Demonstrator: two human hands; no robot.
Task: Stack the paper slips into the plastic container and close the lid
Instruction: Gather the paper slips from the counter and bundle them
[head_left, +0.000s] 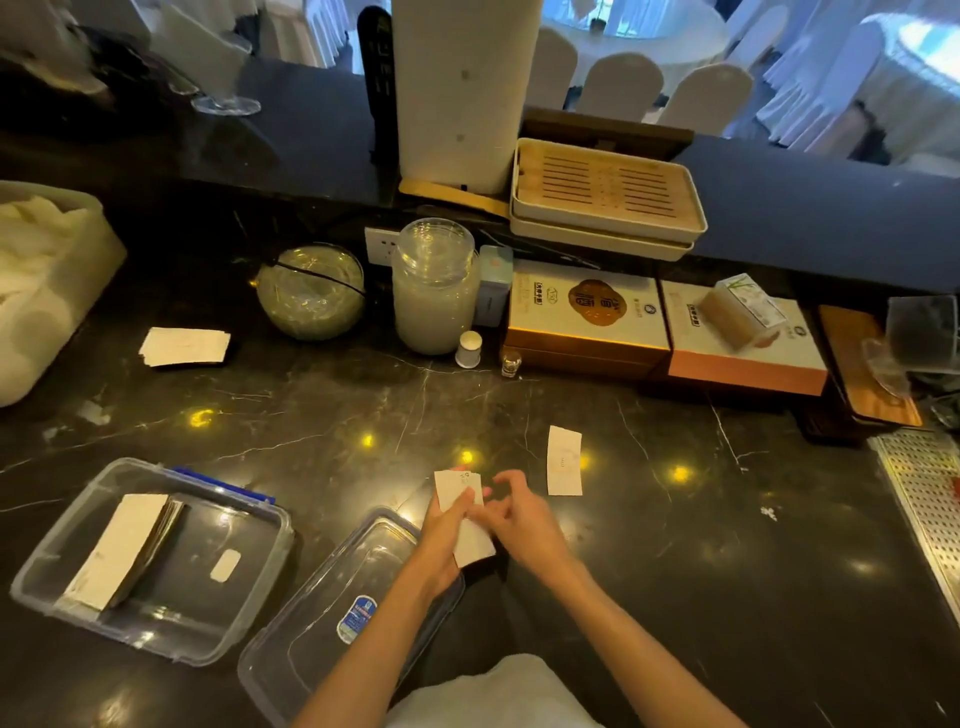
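Note:
A clear plastic container (67, 545) stands at the lower left of the dark marble counter, with a thick stack of paper slips (124, 545) leaning inside it. Its clear lid (291, 649) lies flat to the right, a blue label on it. Just beyond the lid, my left hand (441, 540) grips a small bundle of white slips (457, 491). My right hand (519, 519) touches the same bundle from the right side. One single slip (564, 460) lies on the counter just right of my hands. Another pile of slips (184, 347) rests further back on the left.
At the back stand a glass bowl (310, 293), a lidded glass jar (434, 291), a small white cup (469, 349), gift boxes (587, 312) and stacked trays (608, 197). A white tub (93, 270) sits far left, a perforated metal drain (924, 493) far right.

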